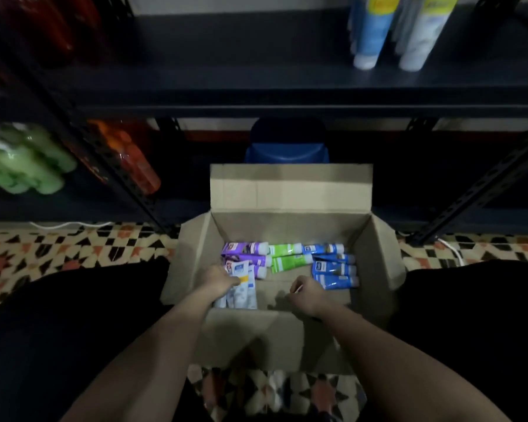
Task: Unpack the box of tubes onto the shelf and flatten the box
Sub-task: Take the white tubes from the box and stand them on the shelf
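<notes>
An open cardboard box [290, 208] is sitting on the patterned floor [58, 248] in front of a dark metal shelf [256, 74]. Purple tubes [246, 251], green tubes [285, 257] and blue tubes [333, 268] are lying inside it. The left hand [217, 281] is closing around pale tubes [241, 287] at the box's near left. The right hand [305, 295] is hovering loosely curled beside the blue tubes, holding nothing. Two tall bottles [393, 32] are standing on the shelf above.

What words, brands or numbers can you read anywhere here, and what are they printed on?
None can be read.
Purple tubes: label patch, too blurred.
Green tubes: print too small.
Blue tubes: label patch, blurred.
White tubes under the left hand: logo, unreadable.
Bottles on the shelf: labels blurred.
Box: no print visible.
</notes>
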